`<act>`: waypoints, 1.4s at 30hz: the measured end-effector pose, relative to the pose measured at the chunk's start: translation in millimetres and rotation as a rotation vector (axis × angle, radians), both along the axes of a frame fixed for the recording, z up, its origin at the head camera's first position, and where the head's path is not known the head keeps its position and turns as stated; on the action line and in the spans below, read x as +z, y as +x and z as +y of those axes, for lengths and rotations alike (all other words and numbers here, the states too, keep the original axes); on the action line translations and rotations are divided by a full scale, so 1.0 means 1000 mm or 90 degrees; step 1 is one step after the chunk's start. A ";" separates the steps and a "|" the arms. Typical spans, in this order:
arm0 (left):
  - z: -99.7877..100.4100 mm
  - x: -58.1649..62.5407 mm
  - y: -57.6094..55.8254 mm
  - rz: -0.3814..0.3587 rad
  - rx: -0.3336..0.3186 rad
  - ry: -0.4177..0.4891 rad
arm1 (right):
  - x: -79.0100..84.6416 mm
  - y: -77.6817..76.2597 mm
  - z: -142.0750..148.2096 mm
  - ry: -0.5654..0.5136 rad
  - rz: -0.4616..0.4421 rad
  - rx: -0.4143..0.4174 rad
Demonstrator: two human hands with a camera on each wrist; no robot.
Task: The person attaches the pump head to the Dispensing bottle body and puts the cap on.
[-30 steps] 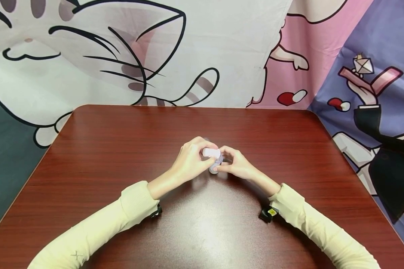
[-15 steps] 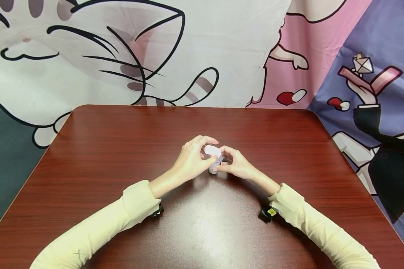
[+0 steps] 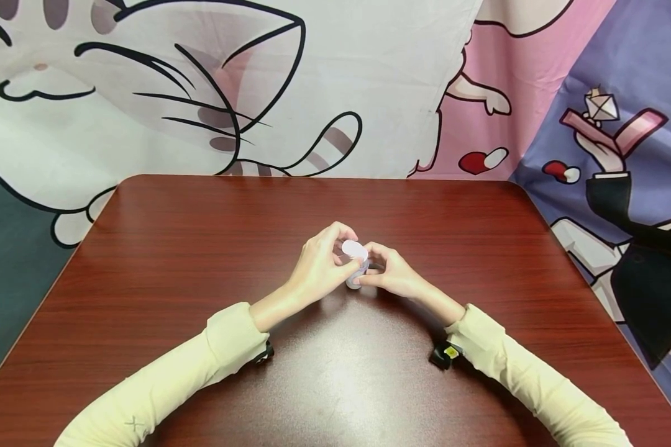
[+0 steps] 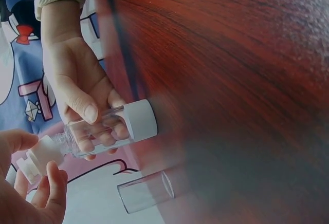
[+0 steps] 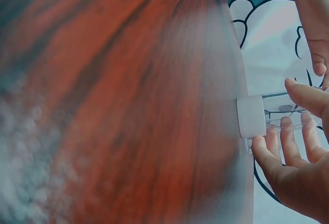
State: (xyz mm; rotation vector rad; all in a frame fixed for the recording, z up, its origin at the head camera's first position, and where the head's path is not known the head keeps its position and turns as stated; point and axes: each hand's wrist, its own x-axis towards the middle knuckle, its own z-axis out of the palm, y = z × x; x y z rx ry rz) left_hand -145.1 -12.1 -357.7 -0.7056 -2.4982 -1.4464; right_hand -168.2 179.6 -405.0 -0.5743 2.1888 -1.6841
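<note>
Between the two hands is a clear bottle (image 4: 114, 131) with a white base (image 4: 141, 120) and a threaded neck (image 4: 62, 141). My right hand (image 3: 394, 273) grips the bottle body, thumb on one side and fingers round the other. At the neck, my left hand (image 3: 319, 261) pinches a white pump top (image 4: 43, 157) between thumb and fingers. From the head view the round end of that white top (image 3: 355, 249) faces up. In the right wrist view, the bottle's white base (image 5: 252, 117) is at the table, with the right fingers (image 5: 290, 149) curled beside it.
A clear cylindrical cover (image 4: 146, 192) stands on the table close to the bottle; the left hand hides it in the head view. The reddish-brown wooden table (image 3: 201, 217) reaches back to a cartoon-printed cloth (image 3: 391, 74). Black wrist cameras (image 3: 442, 356) hang under both cuffs.
My left hand has turned slightly at the bottle's neck, its upper fingers shifting up. The white top shows more of its round end. My right hand stays in place on the bottle.
</note>
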 end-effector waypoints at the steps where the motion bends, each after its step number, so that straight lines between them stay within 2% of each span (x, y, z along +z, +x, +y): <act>1: 0.000 0.000 0.000 0.000 -0.001 0.003 | 0.000 0.000 0.000 0.001 0.000 -0.001; 13: 0.002 -0.003 0.001 0.021 -0.010 0.012 | -0.001 0.001 0.000 -0.011 -0.017 0.000; 24: 0.004 -0.003 -0.001 0.019 -0.008 0.014 | 0.000 0.001 -0.001 -0.010 -0.020 -0.006; 42: 0.005 -0.007 -0.002 0.041 -0.025 0.016 | 0.000 0.001 0.000 0.012 -0.010 -0.017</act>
